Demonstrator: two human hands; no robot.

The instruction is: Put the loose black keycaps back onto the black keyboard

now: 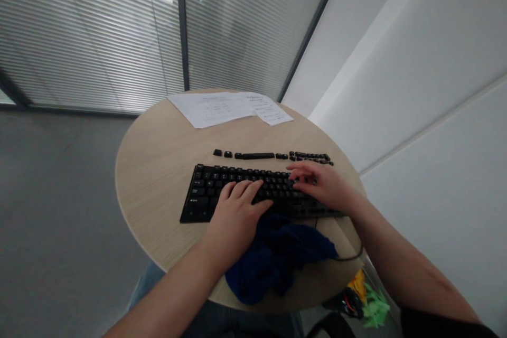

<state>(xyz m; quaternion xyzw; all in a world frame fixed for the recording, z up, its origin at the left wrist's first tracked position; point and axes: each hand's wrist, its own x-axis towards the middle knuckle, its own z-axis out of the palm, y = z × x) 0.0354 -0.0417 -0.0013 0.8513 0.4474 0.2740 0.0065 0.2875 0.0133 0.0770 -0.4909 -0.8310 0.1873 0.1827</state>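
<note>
Keyboard (278,190), blocky-keyed and rectangular, lies beneath left hand (238,212), grip spread, empty, and right hand (325,185), grip half-curled, contents unclear.

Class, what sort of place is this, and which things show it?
Probably an office or meeting room: slatted blinds along one side, and a rounded table with printed sheets on it.

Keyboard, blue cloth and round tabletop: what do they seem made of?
Keyboard: probably black plastic, dullish, judging by its uniform keys. Blue cloth: soft matte fabric, shown by crumpled folds; fibre unclear. Round tabletop: pale matte wood or laminate, from its faint grain.
</note>
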